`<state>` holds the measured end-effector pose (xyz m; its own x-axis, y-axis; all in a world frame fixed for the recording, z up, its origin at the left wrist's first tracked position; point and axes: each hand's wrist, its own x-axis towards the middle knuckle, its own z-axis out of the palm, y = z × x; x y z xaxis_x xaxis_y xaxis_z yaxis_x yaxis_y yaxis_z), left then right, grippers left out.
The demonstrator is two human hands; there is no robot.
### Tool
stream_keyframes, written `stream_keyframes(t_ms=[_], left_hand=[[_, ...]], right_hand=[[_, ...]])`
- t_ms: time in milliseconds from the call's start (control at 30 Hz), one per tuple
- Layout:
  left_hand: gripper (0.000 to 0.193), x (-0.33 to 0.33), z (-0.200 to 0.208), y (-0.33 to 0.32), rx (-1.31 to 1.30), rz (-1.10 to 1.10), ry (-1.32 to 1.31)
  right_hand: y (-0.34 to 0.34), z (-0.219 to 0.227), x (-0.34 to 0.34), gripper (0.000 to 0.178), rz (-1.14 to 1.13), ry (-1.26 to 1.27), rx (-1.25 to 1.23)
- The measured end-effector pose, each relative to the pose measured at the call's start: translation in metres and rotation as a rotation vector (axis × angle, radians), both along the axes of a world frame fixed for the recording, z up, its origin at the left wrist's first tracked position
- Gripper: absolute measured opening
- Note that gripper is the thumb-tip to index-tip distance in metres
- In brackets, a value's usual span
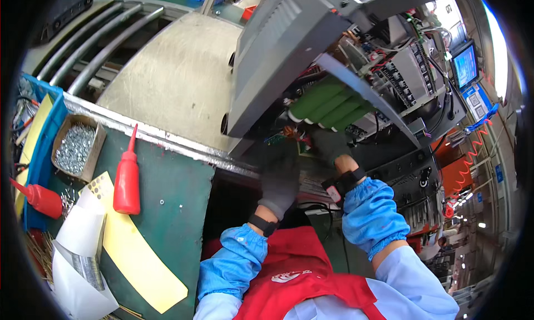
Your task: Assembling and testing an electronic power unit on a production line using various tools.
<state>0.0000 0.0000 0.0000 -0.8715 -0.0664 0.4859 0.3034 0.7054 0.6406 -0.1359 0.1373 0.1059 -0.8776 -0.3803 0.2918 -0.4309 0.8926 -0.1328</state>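
Note:
A grey metal machine cabinet (272,58) stands open in front of me, its wiring and boards exposed. Inside it several green cylinders (334,103) with pale ends lie side by side. My right hand (331,145), in a dark glove, reaches in just below these cylinders, close to some small wires (290,132). My left hand (281,178), gloved in dark grey, is at the cabinet's lower opening, near a small circuit board (273,139). Shadow and blur hide the fingers of both hands, so whatever they may hold does not show.
On the green bench at left are a box of small metal screws (78,147), two red squeeze bottles (127,184) (44,201), a yellow strip (142,253) and a blue bin (41,120). Metal rollers (105,50) lie beyond. A screen (465,66) and red coiled cable (473,161) are at right.

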Motion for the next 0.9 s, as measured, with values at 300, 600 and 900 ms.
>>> stream_keyframes(t_ms=[300,600,900], left_hand=[[0.032,0.008,0.007,-0.025,0.042,-0.015,0.156],[0.045,0.014,0.011,-0.027,0.003,-0.046,0.139],[0.046,0.01,0.007,-0.024,0.003,-0.01,0.18]], right_hand=[[-0.055,0.034,0.03,0.023,-0.011,0.031,0.897],[-0.062,0.019,0.034,0.023,-0.237,0.042,0.838],[-0.066,0.014,0.025,0.023,-0.279,0.01,0.811]])
